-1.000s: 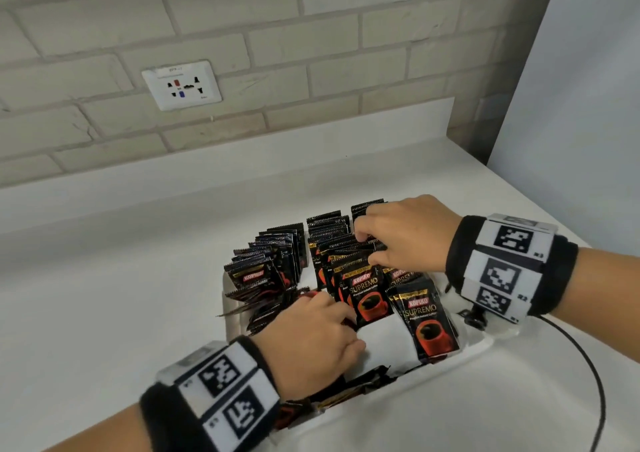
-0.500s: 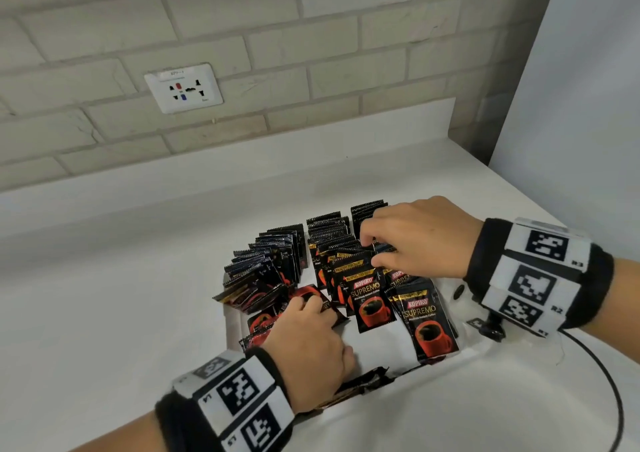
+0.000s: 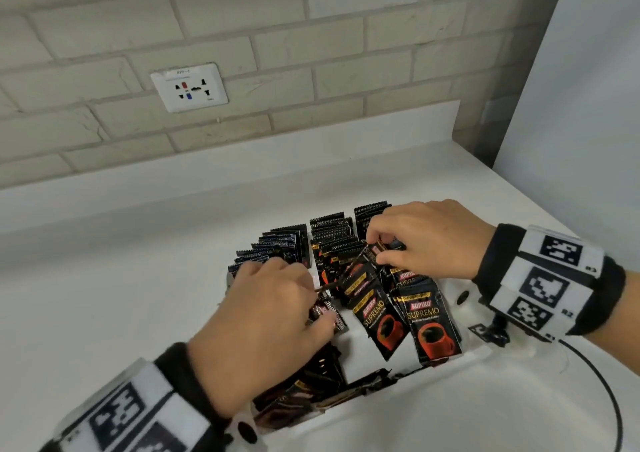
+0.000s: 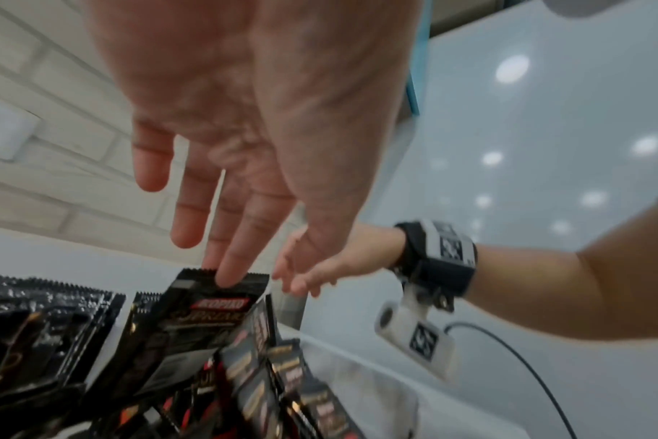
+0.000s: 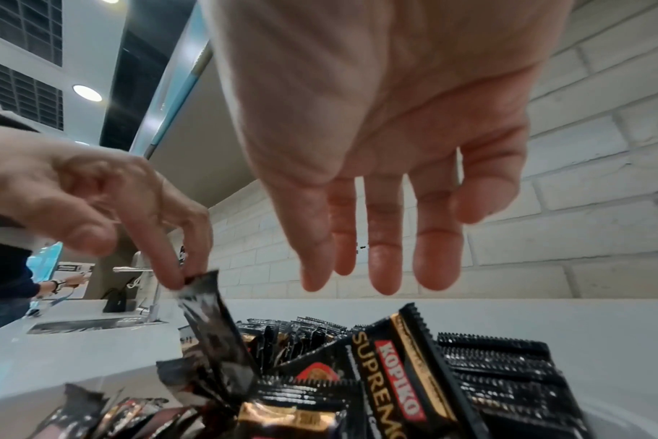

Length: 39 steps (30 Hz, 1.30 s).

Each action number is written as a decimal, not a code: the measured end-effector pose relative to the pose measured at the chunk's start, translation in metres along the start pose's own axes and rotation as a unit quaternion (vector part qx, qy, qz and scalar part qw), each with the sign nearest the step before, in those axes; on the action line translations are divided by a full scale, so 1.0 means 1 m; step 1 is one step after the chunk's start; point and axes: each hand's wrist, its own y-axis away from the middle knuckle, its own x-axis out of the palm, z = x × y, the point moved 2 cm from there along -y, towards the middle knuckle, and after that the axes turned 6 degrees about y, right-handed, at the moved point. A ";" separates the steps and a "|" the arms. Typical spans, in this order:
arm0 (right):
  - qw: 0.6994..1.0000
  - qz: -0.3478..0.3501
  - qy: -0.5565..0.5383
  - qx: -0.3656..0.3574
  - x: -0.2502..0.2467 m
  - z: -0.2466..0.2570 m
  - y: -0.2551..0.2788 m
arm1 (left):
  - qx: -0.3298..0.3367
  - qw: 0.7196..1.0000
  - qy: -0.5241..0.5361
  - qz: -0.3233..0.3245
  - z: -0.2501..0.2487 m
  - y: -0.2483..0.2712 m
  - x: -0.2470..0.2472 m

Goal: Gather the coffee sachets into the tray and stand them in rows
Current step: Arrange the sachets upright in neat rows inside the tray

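On the white countertop (image 3: 104, 306), the left hand (image 3: 263, 327) pinched the top edge of one black foil coffee sachet (image 5: 211, 323) between fingertip and thumb. Rows of black Kopiko sachets (image 3: 329, 240) stood upright in the white tray (image 3: 460, 299) (nearer ones leaning, some lying flat at the front). Farther right, the right hand (image 3: 426, 240) hovered over the rightmost row, thumb and forefinger pinching a sachet top there.

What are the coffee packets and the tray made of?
Packets: probably thin glossy plastic or foil film; they shine, crinkle, and have zigzag-cut top edges.
Tray: looks like smooth white plastic, though it could be another hard material; little of it shows.
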 end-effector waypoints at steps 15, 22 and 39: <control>0.998 0.034 -0.046 0.034 0.022 -0.008 0.000 | -0.028 0.949 0.192 -0.249 0.035 0.025 -0.053; 0.956 -0.094 -0.278 -0.018 -0.003 0.016 0.013 | -0.131 0.865 0.398 -0.276 0.042 0.013 -0.050; 0.946 -0.147 -0.285 0.049 -0.015 0.033 0.021 | -0.050 0.723 0.669 -0.164 -0.025 -0.030 -0.026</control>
